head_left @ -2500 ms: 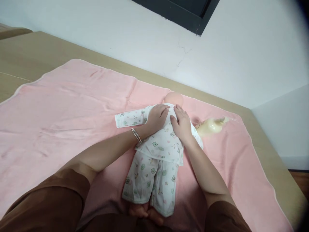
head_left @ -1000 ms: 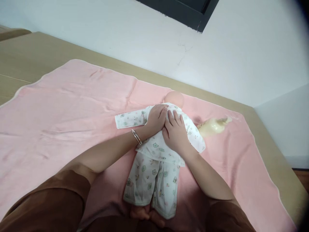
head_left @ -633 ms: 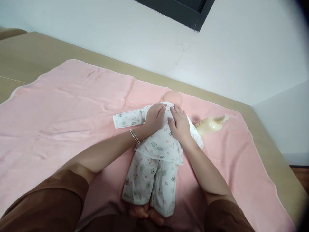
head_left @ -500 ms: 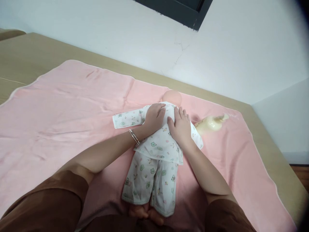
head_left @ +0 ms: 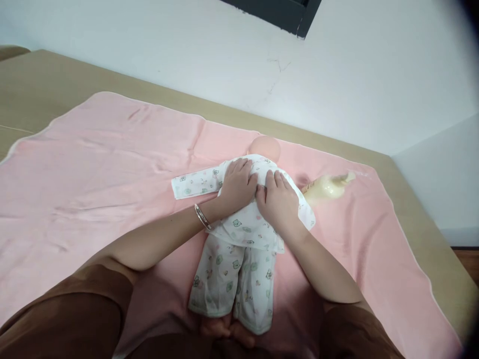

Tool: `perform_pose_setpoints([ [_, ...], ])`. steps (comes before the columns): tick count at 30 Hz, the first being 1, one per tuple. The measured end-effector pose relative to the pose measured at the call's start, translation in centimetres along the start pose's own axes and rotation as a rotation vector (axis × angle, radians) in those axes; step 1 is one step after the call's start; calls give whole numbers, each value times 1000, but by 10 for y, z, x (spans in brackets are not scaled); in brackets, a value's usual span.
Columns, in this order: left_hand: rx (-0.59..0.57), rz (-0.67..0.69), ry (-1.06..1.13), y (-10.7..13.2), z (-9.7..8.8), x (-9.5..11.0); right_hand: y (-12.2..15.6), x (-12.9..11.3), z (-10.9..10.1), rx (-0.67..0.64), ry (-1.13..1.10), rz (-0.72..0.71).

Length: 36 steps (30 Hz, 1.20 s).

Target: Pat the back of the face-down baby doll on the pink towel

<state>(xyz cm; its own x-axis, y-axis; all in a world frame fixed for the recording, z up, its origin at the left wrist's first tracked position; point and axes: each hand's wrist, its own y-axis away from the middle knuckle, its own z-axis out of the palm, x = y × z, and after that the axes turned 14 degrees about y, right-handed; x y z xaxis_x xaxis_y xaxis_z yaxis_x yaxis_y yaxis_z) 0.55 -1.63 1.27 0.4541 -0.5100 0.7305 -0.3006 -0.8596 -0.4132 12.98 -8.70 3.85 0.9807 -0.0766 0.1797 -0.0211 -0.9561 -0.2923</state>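
Observation:
A baby doll (head_left: 265, 147) lies on a pink blanket (head_left: 123, 149), its bald head toward the wall and its feet toward me. It wears a white printed top (head_left: 243, 232) and matching trousers (head_left: 219, 274). My left hand (head_left: 238, 185), with a silver bangle at the wrist, rests flat on the left part of the doll's upper body, fingers stretched out. My right hand (head_left: 277, 202) lies on the right part, fingers extended. The thumbs nearly meet in the middle. One sleeve (head_left: 196, 182) stretches out to the left. The doll's face is not visible.
A pale yellow bottle (head_left: 329, 187) lies on the blanket right of the doll, partly overlapped by the top's edge. The wooden table (head_left: 157, 92) meets a white wall (head_left: 149, 45), which has a dark frame (head_left: 284, 15) on it.
My right hand has slid slightly down the doll's upper body, and the two thumbs are closer together. The left hand has shifted only a little. The camera view has moved slightly.

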Motion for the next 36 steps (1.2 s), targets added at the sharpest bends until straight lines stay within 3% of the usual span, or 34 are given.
perform_pose_setpoints([
  [7,-123,9,-2,-3,-1,-7,-21,19,13,-88,-146,9],
  [13,-14,95,22,-1,-2,-7,-22,23,18,-51,-167,-48],
  [19,73,178,-4,3,-4,-5,-15,15,5,-14,-93,-70],
  [24,61,187,-97,6,-5,-2,-5,7,-4,4,-18,-62],
  [32,-25,86,3,0,-2,-6,-26,25,15,-70,-213,-54],
  [36,-7,133,35,1,-2,-9,-27,26,14,-57,-215,-50],
])
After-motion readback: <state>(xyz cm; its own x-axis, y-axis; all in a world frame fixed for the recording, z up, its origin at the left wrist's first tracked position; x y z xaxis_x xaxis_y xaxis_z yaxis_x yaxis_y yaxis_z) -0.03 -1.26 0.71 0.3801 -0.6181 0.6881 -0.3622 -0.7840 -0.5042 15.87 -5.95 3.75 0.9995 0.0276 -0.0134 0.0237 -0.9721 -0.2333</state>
